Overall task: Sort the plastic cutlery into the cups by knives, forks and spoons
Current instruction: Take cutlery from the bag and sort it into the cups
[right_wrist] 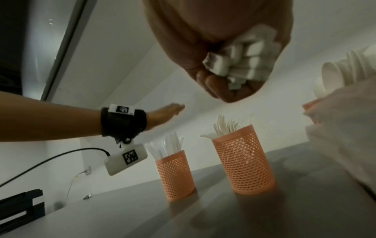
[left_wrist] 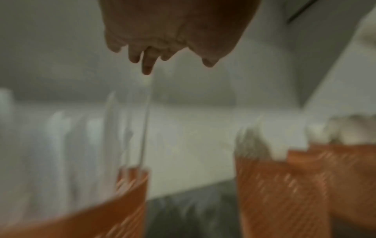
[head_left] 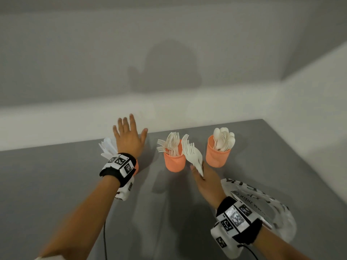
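A grey table [head_left: 56,184] runs up to a plain white wall, and three orange mesh cups stand on it in a row. The left cup [right_wrist: 175,176] holds white plastic knives [right_wrist: 165,147], handles down in the cup; in the head view it is mostly hidden behind the left wrist. The middle cup [head_left: 174,162] is packed with forks [head_left: 170,142], tines up and fanning outwards. The right cup [head_left: 217,154] holds spoons [head_left: 224,138], bowls up.

The left hand [head_left: 129,137] hovers above and just behind the knife cup with fingers straight and spread, holding nothing. The right hand [head_left: 204,182] is between the middle and right cups on the near side, its fingers curled round the handles of a bundle of forks [head_left: 193,152], whose tines point up beside the middle cup's rim. The right wrist view shows the handle ends bunched inside that fist.

A white printed plastic bag [head_left: 270,207] lies on the table by the right wrist.
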Motion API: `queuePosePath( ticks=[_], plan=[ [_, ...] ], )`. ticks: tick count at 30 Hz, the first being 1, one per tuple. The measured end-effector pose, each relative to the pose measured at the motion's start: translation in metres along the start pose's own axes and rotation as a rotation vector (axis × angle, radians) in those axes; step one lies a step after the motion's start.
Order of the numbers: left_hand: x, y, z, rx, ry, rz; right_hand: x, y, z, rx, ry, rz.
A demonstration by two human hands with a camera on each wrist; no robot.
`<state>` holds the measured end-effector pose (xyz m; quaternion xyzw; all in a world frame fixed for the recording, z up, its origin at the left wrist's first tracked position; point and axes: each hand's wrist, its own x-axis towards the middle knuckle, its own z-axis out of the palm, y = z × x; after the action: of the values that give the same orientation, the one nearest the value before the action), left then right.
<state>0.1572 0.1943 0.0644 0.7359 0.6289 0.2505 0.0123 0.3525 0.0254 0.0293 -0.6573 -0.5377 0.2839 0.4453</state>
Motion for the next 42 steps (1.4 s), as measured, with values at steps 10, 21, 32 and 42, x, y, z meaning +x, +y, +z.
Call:
queuePosePath(
  ticks=[10,21,32,42],
  plan=[
    [-0.112,0.117,-0.022,-0.889,-0.318,-0.196,-0.01,-0.019,-0.003,-0.082,0.11,-0.052],
    [-0.141,0.123,-0.005,-1.021,-0.389,-0.233,-0.037,-0.026,-0.013,0.377,-0.099,0.171],
    [-0.153,0.135,-0.018,-1.177,-0.419,-0.373,-0.044,-0.005,-0.006,0.524,0.091,0.265],
    [-0.165,0.143,-0.012,-1.032,-0.319,-0.334,-0.049,-0.006,-0.007,0.171,0.16,0.008]
  ],
)
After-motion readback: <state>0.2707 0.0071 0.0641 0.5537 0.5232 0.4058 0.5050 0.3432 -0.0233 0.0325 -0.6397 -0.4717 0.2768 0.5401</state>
